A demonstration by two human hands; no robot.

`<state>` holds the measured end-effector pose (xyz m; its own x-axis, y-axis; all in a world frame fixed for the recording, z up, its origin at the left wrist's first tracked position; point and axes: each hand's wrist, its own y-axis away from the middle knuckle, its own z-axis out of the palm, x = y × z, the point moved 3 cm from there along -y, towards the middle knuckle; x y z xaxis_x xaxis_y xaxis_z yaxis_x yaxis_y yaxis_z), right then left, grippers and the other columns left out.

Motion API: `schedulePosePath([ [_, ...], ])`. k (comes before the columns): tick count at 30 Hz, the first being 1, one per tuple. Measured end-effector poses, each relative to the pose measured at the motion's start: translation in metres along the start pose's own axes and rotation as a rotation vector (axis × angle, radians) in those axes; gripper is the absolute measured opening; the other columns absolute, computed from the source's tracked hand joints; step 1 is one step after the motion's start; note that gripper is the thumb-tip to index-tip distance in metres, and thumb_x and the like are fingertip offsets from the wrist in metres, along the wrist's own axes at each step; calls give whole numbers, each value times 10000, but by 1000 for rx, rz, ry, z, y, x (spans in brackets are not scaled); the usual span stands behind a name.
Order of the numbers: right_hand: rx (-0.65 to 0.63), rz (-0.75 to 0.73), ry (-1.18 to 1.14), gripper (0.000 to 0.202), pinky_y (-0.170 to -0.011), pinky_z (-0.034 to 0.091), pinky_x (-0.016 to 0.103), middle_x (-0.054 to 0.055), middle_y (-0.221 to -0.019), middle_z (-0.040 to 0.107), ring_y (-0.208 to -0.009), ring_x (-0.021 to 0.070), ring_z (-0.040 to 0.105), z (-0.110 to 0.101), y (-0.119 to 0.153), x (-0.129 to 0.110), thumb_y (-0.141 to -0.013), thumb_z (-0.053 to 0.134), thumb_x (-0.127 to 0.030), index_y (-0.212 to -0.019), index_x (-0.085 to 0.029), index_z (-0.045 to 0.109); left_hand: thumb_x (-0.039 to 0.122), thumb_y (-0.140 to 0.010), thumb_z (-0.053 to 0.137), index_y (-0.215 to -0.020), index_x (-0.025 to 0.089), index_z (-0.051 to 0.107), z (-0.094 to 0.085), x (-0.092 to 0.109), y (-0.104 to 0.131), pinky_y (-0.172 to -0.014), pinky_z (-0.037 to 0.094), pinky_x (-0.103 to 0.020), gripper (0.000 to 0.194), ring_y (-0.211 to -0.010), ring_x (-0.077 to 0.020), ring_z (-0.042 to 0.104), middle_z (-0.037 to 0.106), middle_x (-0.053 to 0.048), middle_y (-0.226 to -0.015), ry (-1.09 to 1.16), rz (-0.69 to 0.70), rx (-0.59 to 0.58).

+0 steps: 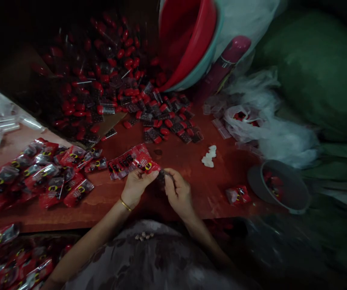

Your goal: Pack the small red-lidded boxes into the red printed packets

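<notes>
My left hand (136, 186), with a gold bangle at the wrist, pinches a red printed plastic packet (145, 162) near the table's front edge. My right hand (178, 192) is closed, thumb against fingers, on a small dark see-through piece (162, 177) at the packet's open-looking right end; its kind is hard to make out. The two hands are almost touching. Just beyond my left hand lies a row of flat red packets (123, 164). Behind these spreads a heap of small clear containers with red ends (158, 117).
Filled red packets (46, 173) pile up at left, with more below the table edge. A cardboard box (40, 104) lies at the back left. Tilted red basin (188, 48), spray can (224, 66), plastic bag (276, 121), crumpled white scrap (209, 156) and grey bowl (285, 177) stand around.
</notes>
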<state>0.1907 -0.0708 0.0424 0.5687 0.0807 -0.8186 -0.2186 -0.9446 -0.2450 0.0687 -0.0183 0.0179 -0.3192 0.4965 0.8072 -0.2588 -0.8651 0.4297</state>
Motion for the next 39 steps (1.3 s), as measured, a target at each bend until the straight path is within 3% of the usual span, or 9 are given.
schedulePosePath([
  [6,-77,131,-151,213,-450,419,196,-10,-648,591,-489,95,546,8,1,1,-899,395,-303,-1005,-190,541,319,-597,760,-690,135,688,2,2,1,-657,454,-238,218,-616,-102,567,662,-4,-658,25,41,-89],
  [13,-17,185,-303,218,-474,432,190,-66,-522,497,-439,80,497,24,7,-1,-899,402,-298,-1021,-179,538,415,-701,650,-819,141,691,8,4,2,-523,446,-235,301,-506,-109,550,629,-7,-584,67,65,-117],
  [18,78,244,-237,218,-441,422,204,-6,-680,590,-456,85,501,24,5,0,-878,421,-327,-972,-186,559,387,-676,690,-727,134,648,14,-8,7,-382,361,-186,261,-385,-61,434,520,48,-468,76,73,-138],
  [23,-71,262,-354,227,-449,413,199,-47,-559,539,-437,88,494,28,-1,-2,-874,432,-339,-986,-182,549,428,-679,673,-865,129,655,10,1,6,-393,401,-206,353,-422,-82,487,614,4,-585,108,71,-89],
  [28,-212,253,-489,181,-559,461,213,-40,-586,591,-521,96,568,27,-4,-3,-836,503,-313,-958,-185,541,372,-644,709,-760,111,669,1,14,0,-559,468,-225,289,-615,-126,600,695,-69,-737,126,91,51],
  [30,-198,258,-485,166,-545,459,211,-41,-575,594,-507,96,569,26,-2,-1,-820,526,-302,-937,-185,544,367,-649,704,-738,109,673,1,13,0,-572,468,-235,275,-601,-125,595,697,-72,-717,112,75,39],
  [34,-117,258,-461,149,-458,425,195,-58,-519,558,-426,84,523,26,4,5,-808,547,-293,-909,-184,557,394,-639,700,-754,119,683,8,7,5,-435,404,-231,299,-454,-93,516,682,-53,-689,88,42,-63],
  [39,-38,248,-452,157,-385,395,181,-52,-556,578,-377,69,493,30,7,10,-797,561,-314,-892,-190,558,374,-572,753,-707,118,676,11,5,9,-423,377,-219,299,-423,-71,458,590,10,-550,94,10,-119],
])
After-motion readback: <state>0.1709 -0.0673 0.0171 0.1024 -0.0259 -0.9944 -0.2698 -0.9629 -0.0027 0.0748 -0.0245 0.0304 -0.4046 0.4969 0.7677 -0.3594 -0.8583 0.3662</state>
